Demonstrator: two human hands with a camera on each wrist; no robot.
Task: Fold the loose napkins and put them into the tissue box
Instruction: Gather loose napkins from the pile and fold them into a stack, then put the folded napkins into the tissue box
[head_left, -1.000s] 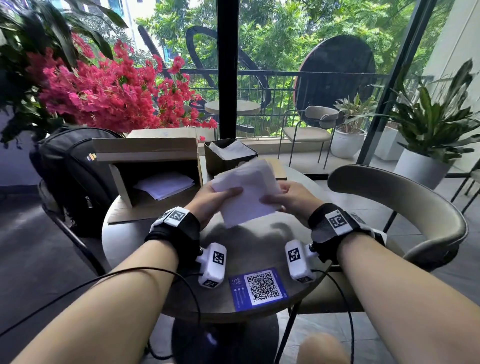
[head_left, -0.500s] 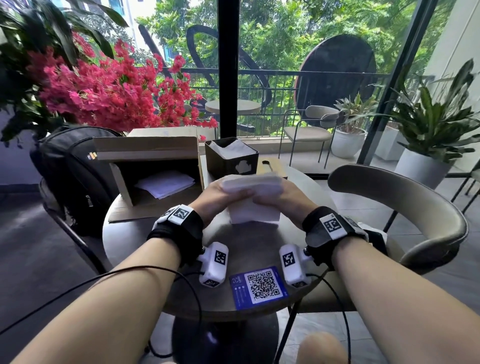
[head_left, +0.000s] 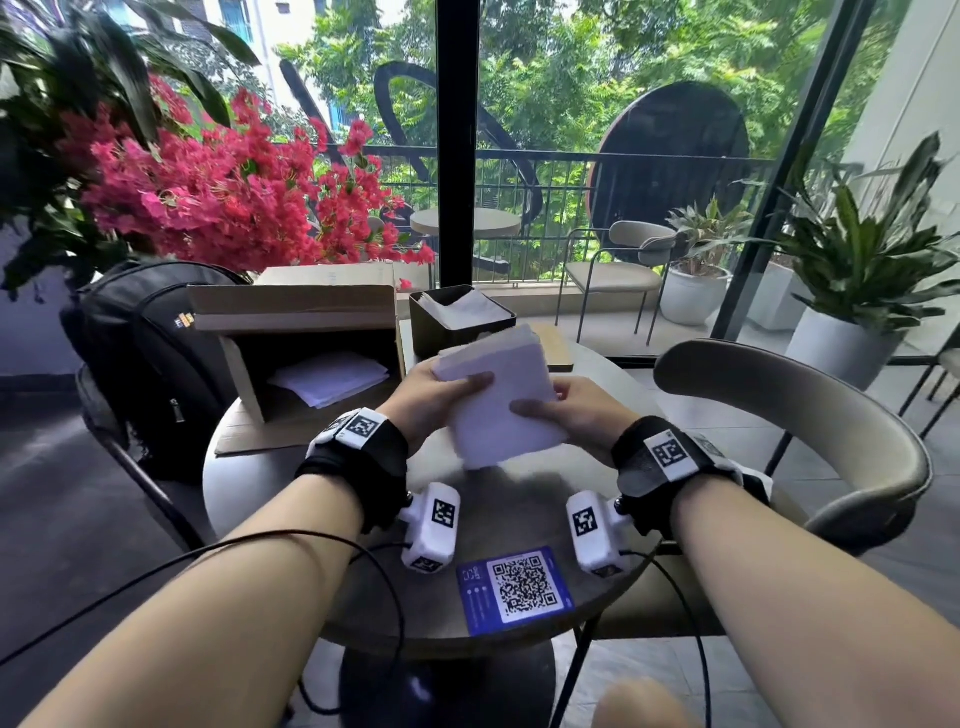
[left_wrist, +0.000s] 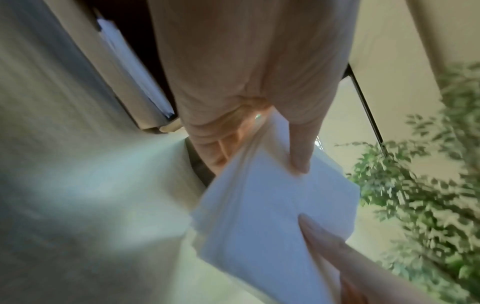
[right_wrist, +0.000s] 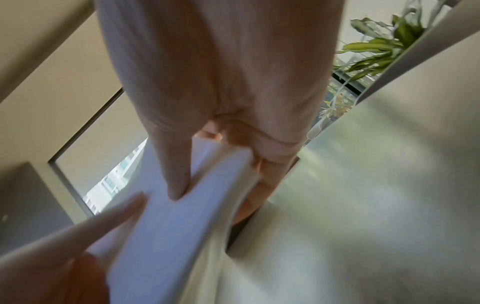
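Note:
A folded stack of white napkins (head_left: 501, 395) is held above the round table, tilted up toward me. My left hand (head_left: 434, 387) grips its left edge with the thumb on top, and my right hand (head_left: 566, 413) pinches its right edge. In the left wrist view my thumb presses the napkins (left_wrist: 280, 209); in the right wrist view my thumb lies on the same stack of napkins (right_wrist: 171, 226) with fingers beneath. The dark tissue box (head_left: 462, 319) stands just behind, open at the top, with white napkins inside. More loose napkins (head_left: 332, 376) lie in the cardboard box.
An open cardboard box (head_left: 296, 338) lies on its side at the table's left. A blue QR card (head_left: 517, 590) lies near the front edge of the table (head_left: 291, 467). A black backpack (head_left: 150, 364) sits on the left chair; a beige chair (head_left: 810, 415) curves at the right.
The napkins were folded over between both hands, then raised and tilted back up as a thicker folded stack. Both hands kept hold throughout.

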